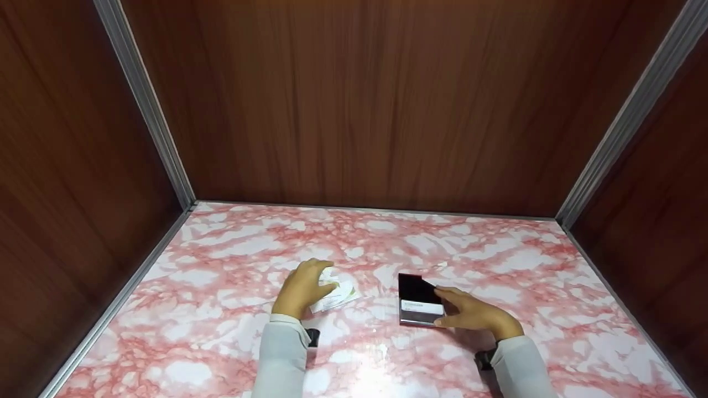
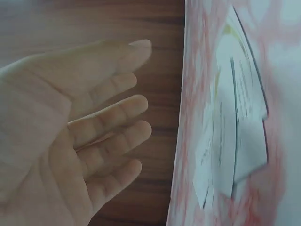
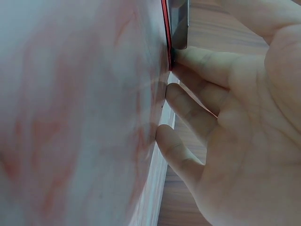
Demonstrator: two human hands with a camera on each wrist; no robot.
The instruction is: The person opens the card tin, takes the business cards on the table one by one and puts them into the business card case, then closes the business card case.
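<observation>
In the head view my left hand [image 1: 303, 287] hovers over a few overlapping white printed cards [image 1: 345, 296] on the table. The left wrist view shows its palm and loosely bent fingers apart from the cards [image 2: 225, 127], with nothing between them. On the right lies a flat black card case [image 1: 417, 287] with a white strip and a red edge. My right hand [image 1: 470, 310] holds it at its right side, thumb at the near corner and fingers farther up. In the right wrist view a fingertip touches the case's end [image 3: 179, 28]; the thumb tip is out of frame.
A red-and-white marbled tabletop [image 1: 221, 309] lies under both hands. Dark wood panels [image 1: 354, 105] with grey metal corner posts [image 1: 152, 105] enclose its back and sides. Each wrist wears a small black device, the left one [image 1: 313, 338] beside the sleeve cuff.
</observation>
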